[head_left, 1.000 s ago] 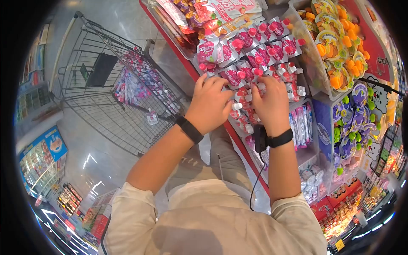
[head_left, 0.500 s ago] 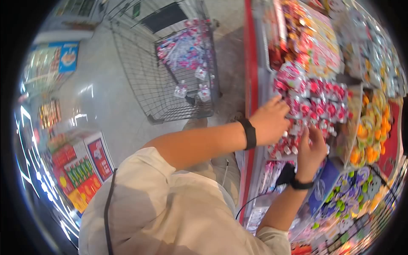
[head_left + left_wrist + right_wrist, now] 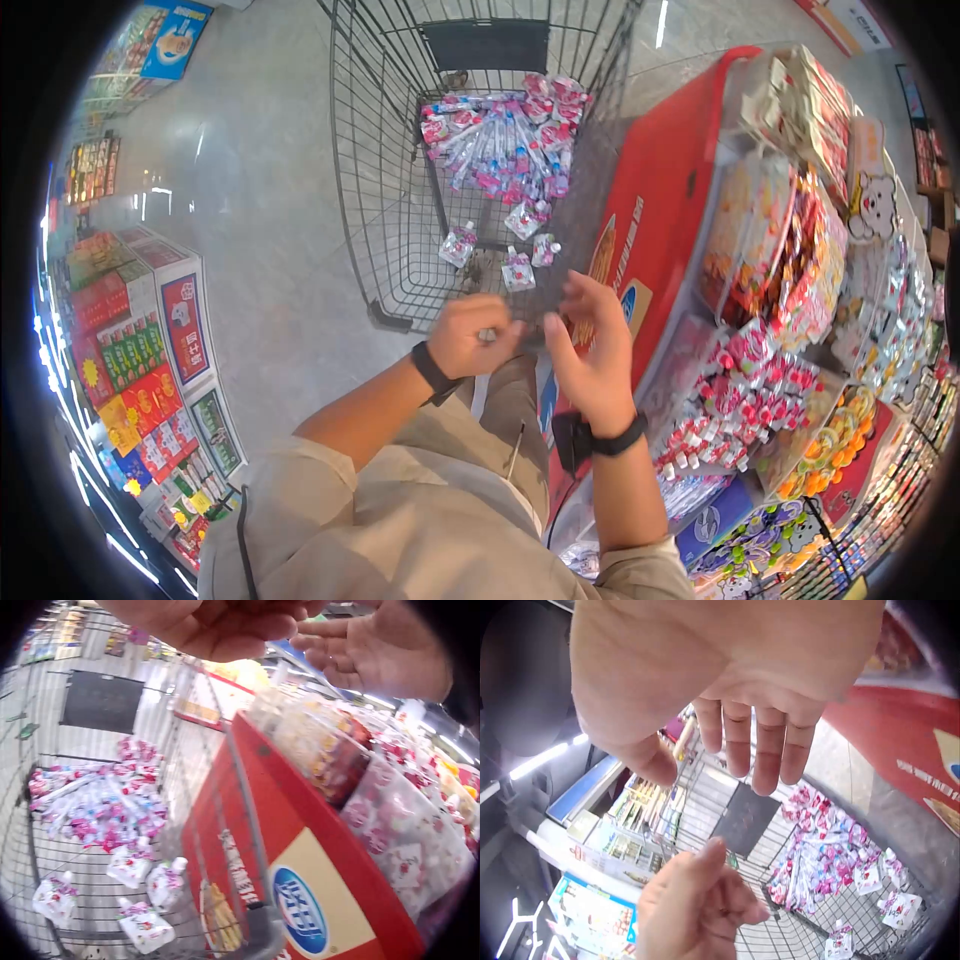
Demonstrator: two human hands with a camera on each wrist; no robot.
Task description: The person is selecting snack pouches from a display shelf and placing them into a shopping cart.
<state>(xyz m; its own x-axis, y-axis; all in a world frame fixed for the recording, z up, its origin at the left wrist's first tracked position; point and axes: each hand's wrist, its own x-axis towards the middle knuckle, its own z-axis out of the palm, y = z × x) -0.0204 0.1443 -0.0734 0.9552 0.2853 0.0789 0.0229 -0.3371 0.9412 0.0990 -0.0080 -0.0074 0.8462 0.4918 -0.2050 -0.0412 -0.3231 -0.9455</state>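
Over the near end of the wire shopping cart [image 3: 388, 318], both hands are raised with nothing visible in them. The left hand [image 3: 470, 335] has loosely curled fingers, with its thumb beside them in the right wrist view. Fingers extended and thumb apart, the right hand [image 3: 595, 360] is close by on the right, its palm toward the left one. Several small white-and-pink spouted pouches [image 3: 458, 245] lie loose on the cart floor below the hands. Behind them is a pile of pink, white and blue packages [image 3: 505, 145].
A red display stand [image 3: 660, 190] rises along the cart's right side. On it are heaped pink pouches with red and white caps [image 3: 745, 400] and bins with orange-capped packs [image 3: 840, 430]. Stacked boxes [image 3: 140, 345] stand to the left across the floor.
Both hands have left the pouches on the display and come over to the cart. The view has turned toward the cart, and one more loose pouch shows inside it.
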